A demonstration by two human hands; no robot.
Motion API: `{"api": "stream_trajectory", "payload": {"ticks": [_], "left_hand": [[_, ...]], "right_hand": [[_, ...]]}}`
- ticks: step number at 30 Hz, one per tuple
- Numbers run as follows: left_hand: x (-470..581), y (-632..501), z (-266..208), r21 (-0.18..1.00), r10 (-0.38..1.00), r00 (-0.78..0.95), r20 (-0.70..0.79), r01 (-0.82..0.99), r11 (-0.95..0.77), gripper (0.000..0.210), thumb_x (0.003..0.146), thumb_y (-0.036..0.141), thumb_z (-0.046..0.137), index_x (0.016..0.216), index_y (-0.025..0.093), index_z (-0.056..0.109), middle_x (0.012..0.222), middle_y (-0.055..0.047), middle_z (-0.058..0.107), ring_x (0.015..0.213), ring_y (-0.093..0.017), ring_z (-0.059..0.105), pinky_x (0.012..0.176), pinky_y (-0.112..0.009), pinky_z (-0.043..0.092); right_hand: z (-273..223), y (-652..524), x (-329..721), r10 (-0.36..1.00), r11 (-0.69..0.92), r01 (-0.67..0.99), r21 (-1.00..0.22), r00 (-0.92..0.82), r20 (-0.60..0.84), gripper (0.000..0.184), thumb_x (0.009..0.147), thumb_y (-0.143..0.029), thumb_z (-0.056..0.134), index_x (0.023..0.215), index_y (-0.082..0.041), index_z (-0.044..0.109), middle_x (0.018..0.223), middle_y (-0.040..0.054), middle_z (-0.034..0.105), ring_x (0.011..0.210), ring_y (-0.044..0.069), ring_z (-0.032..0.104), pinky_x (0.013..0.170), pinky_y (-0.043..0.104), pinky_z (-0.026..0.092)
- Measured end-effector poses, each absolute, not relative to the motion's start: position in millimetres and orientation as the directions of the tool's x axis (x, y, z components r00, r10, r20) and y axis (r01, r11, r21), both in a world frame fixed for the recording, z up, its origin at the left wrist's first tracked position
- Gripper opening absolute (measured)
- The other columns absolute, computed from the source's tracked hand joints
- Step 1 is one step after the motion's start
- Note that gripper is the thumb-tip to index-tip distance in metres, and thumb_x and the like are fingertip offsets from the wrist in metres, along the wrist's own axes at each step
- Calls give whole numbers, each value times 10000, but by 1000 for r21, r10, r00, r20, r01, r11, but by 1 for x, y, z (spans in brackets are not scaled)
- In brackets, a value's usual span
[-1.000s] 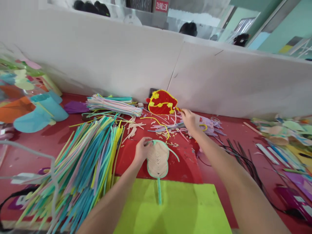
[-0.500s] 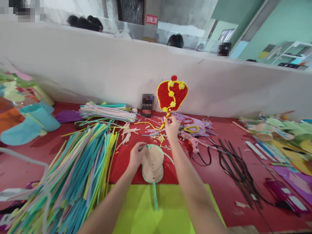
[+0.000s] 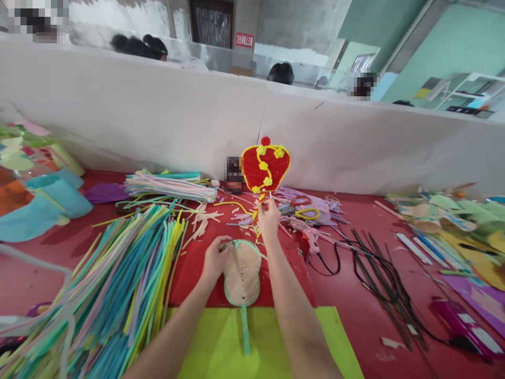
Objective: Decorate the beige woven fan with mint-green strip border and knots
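My right hand [image 3: 269,213] is closed around the handle of a red fan [image 3: 272,167] with a yellow edge, yellow flowers and a red ball on top. The fan stands upright in front of the white partition. My left hand [image 3: 216,257] grips the upper left edge of a beige fan [image 3: 241,273] with a mint-green rim. Its green stem [image 3: 245,331] points toward me over a yellow-green sheet [image 3: 213,342]. A loose green strip end shows by the beige fan's upper right, partly behind my right wrist.
Fuzzy pipe cleaners [image 3: 118,273] spread on the left, with a bundle [image 3: 169,184] behind. Scissors [image 3: 307,212], a pink glue gun [image 3: 310,239] and a black cable [image 3: 357,268] lie right of centre. Paper pieces [image 3: 445,210] sit far right. Heads show beyond the partition [image 3: 177,116].
The red fan, held in my right hand, has shifted left and lower in the view. My left hand keeps its hold on the beige fan. The camera view has moved slightly.
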State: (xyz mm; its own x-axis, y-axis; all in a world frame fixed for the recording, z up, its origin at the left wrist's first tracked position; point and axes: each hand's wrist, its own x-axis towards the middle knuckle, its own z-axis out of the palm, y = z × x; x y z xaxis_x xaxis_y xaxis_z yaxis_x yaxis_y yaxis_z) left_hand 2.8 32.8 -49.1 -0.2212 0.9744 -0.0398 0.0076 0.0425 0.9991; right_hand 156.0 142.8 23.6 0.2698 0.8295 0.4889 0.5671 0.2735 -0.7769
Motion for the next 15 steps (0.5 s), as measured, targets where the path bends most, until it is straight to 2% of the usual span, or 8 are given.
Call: {"api": "stream_trajectory", "payload": {"ticks": [3, 7, 9, 12, 15], "left_hand": [[3, 32, -48, 999, 976, -217, -35, -2, 35, 292, 723, 323, 635, 962, 161, 591, 783, -41, 704, 724, -171, 657, 625, -238, 463], [3, 32, -45, 999, 974, -222, -38, 9, 42, 282, 719, 331, 639, 943, 165, 602, 768, -33, 701, 708, -165, 649, 616, -235, 453], [3, 32, -45, 999, 974, -224, -41, 14, 45, 277, 719, 335, 639, 935, 165, 606, 759, -31, 699, 695, -160, 642, 613, -233, 447], [2, 33, -45, 999, 972, -232, -40, 24, 47, 280, 708, 337, 646, 928, 167, 615, 751, -28, 697, 693, -157, 635, 615, -230, 441], [2, 33, -46, 999, 972, -228, -49, 12, 53, 297, 699, 342, 652, 936, 168, 616, 756, -31, 700, 697, -158, 636, 613, -229, 444]], "right_hand": [[25, 146, 157, 858, 328, 413, -849, 246, 451, 277, 824, -475, 526, 811, -200, 551, 730, 30, 640, 682, 168, 593, 683, 281, 441], [31, 149, 155, 912, 396, 67, -916, 89, 401, 279, 840, -460, 510, 815, -192, 581, 703, 6, 597, 626, 123, 550, 631, 249, 440], [33, 148, 152, 937, 348, -103, -932, -6, 351, 276, 832, -461, 530, 818, -192, 593, 668, -19, 541, 529, 84, 461, 534, 223, 395], [32, 146, 146, 953, 200, -326, -924, -156, 261, 269, 818, -460, 558, 865, -199, 600, 664, -40, 479, 434, 40, 289, 409, 203, 246], [29, 144, 144, 948, 111, -415, -903, -228, 221, 262, 808, -451, 579, 868, -197, 605, 658, -47, 442, 428, 28, 214, 393, 203, 170]]}}
